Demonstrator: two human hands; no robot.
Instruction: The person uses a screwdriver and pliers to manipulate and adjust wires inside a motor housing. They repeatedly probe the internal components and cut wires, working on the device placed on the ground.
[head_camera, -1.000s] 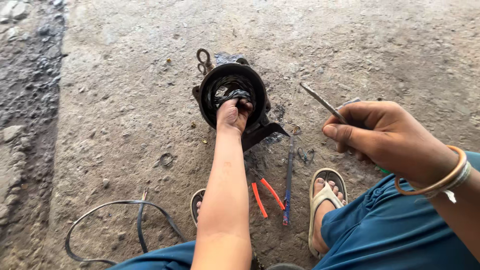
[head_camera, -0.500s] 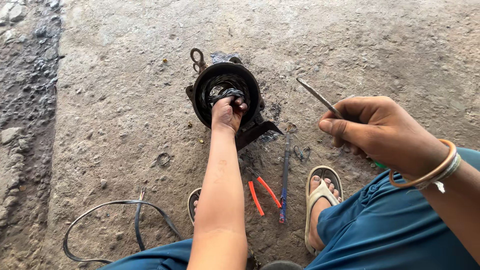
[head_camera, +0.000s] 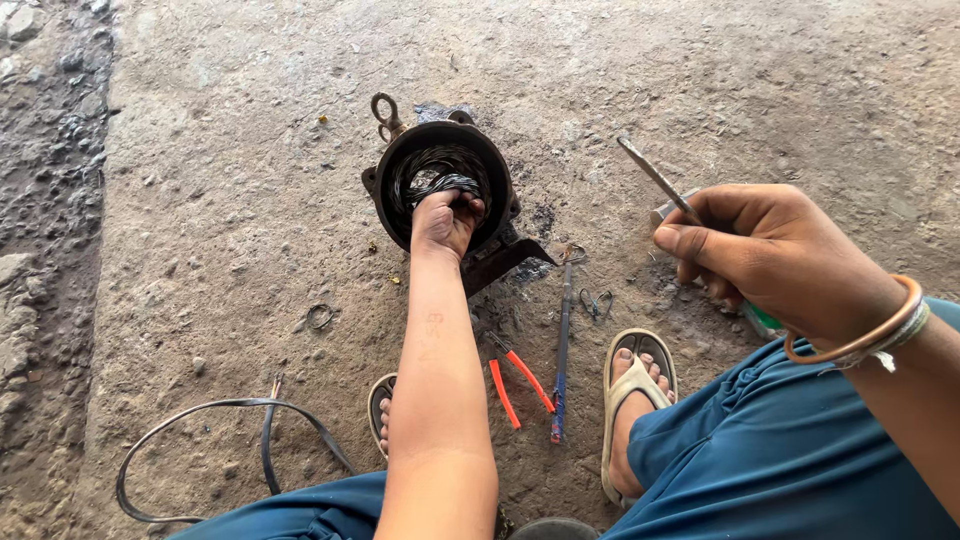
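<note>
Concrete floor (head_camera: 250, 200): left hand (head_camera: 445, 222) apparently grips windings (head_camera: 440, 175); right hand (head_camera: 770, 250) holds screwdriver (head_camera: 655, 178).

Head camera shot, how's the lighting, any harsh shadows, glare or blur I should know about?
Head view: soft, even daylight, only faint shadows under the left hand and right hand; no glare on the concrete floor; the dark round motor housing and the thin metal tool look sharp; edges bend slightly, wide-lens style.

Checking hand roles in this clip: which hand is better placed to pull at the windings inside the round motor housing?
Left. The left hand already grips the dark windings inside the motor housing; the right hand is off to the side, holding a thin metal tool.
</note>
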